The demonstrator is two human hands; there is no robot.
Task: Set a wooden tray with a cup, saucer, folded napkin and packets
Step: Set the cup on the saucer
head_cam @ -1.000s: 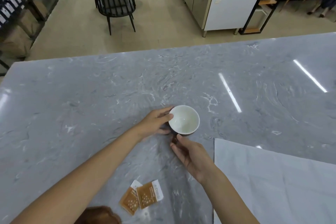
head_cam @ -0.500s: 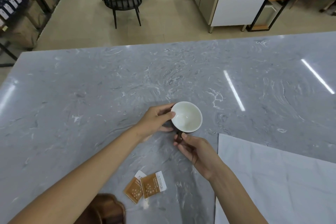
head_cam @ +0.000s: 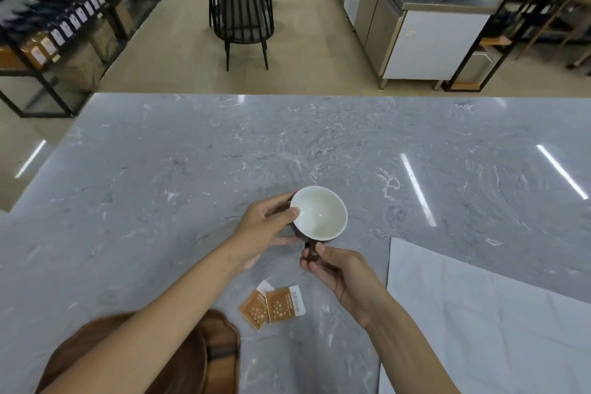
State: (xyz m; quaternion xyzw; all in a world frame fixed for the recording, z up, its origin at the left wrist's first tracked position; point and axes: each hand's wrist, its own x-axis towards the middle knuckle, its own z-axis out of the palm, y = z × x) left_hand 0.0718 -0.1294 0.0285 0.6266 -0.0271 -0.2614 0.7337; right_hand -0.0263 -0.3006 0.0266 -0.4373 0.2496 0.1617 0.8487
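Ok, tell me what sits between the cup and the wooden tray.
The left forearm crosses over the tray, covering much of it. The two packets lie on the counter just right of the direct line from the cup. Nothing else visible blocks it.

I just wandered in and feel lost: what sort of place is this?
Probably a café or small shop: rows of labelled bottles on black metal shelves, a stainless steel under-counter fridge unit, and a black slatted chair beyond the grey marble counter.
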